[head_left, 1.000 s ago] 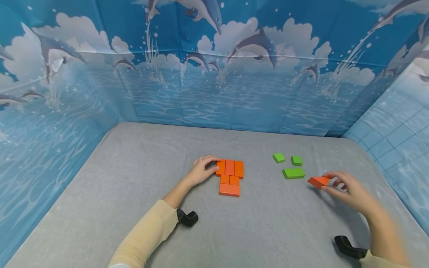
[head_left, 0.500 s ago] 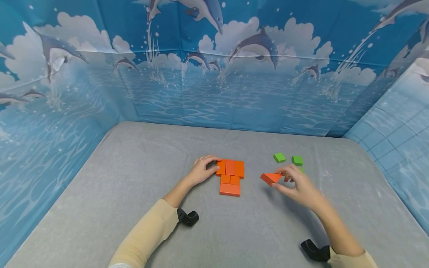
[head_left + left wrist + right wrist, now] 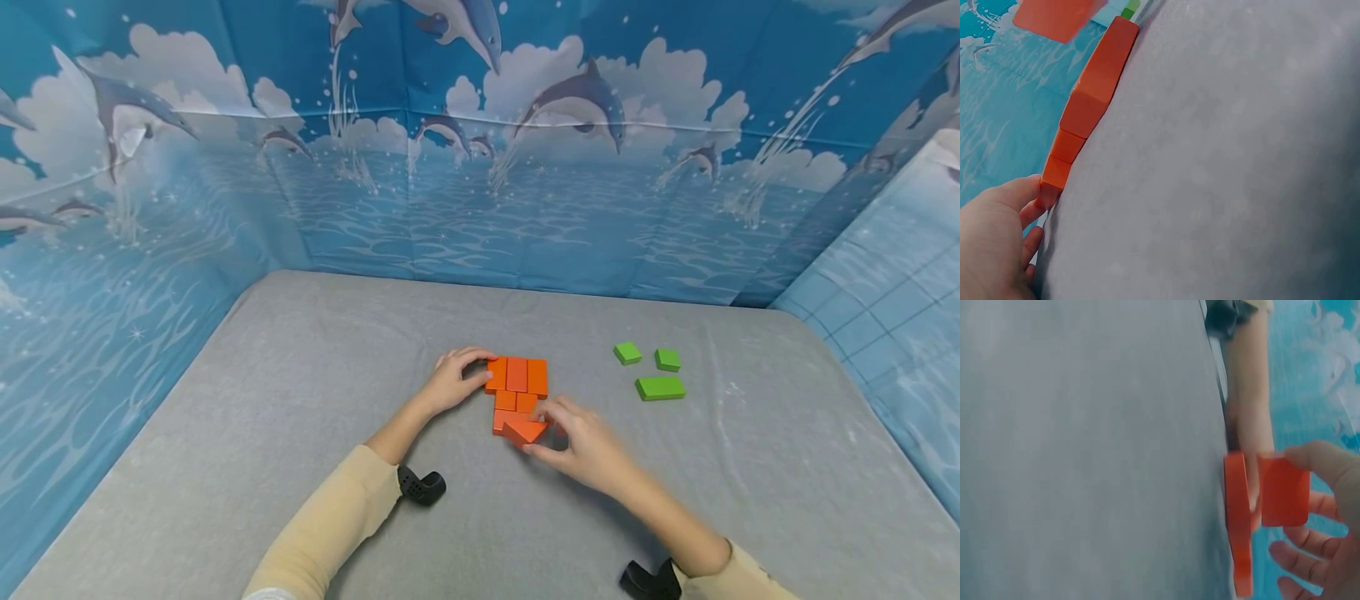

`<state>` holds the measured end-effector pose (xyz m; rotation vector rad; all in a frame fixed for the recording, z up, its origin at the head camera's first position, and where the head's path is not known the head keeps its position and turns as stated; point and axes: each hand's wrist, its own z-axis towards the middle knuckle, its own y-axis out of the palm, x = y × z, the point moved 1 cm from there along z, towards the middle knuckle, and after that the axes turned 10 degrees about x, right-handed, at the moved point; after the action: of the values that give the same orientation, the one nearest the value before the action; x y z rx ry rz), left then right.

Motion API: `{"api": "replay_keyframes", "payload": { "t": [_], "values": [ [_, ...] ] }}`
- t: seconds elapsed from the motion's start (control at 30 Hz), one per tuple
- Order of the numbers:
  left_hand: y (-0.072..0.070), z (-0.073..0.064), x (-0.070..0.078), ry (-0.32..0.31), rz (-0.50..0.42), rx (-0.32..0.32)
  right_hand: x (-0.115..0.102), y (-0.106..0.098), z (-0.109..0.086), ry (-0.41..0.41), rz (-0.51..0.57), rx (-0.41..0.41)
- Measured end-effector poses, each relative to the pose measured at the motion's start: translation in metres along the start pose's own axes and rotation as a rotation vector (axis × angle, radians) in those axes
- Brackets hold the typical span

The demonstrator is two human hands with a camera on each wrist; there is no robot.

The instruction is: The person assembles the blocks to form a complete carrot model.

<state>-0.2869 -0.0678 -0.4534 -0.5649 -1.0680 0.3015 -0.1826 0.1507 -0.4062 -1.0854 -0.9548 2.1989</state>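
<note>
Several flat orange blocks lie edge to edge on the grey cloth in a T-like layout, with an orange block (image 3: 516,372) at the middle of the far row. My left hand (image 3: 453,382) holds the leftmost block (image 3: 495,379) of that row by its outer end, between thumb and index finger. My right hand (image 3: 581,442) pinches an orange triangular block (image 3: 524,430) between thumb and fingertips. It hangs tilted just above the nearest orange block (image 3: 498,422), partly covering it. In the right wrist view the triangular block (image 3: 1285,490) shows apart from the laid blocks.
To the right lie two small green blocks, a left one (image 3: 627,353) and a right one (image 3: 667,360), with a longer green block (image 3: 660,388) nearer me. A dolphin-print curtain (image 3: 465,208) rises at the back and sides of the grey cloth (image 3: 337,333).
My right hand has carried the triangular block leftward from beyond the green blocks to over the near end of the orange layout. My left hand has stayed in place.
</note>
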Motion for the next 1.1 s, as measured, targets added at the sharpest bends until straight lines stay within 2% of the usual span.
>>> {"api": "replay_keyframes", "payload": {
  "t": [0.2,0.4,0.73,1.1],
  "values": [
    [-0.001,0.000,0.001,-0.002,0.007,-0.001,-0.005,0.013,-0.001,-0.052,-0.081,0.037],
    [-0.001,-0.001,0.001,0.000,0.007,-0.004,-0.006,0.021,-0.002,-0.050,-0.127,0.046],
    [-0.001,0.000,0.001,0.001,0.002,0.001,-0.006,0.025,-0.003,-0.071,-0.132,0.088],
    [0.000,0.000,0.001,0.007,-0.001,0.004,-0.003,0.026,-0.003,-0.058,-0.137,0.067]
  ]
}}
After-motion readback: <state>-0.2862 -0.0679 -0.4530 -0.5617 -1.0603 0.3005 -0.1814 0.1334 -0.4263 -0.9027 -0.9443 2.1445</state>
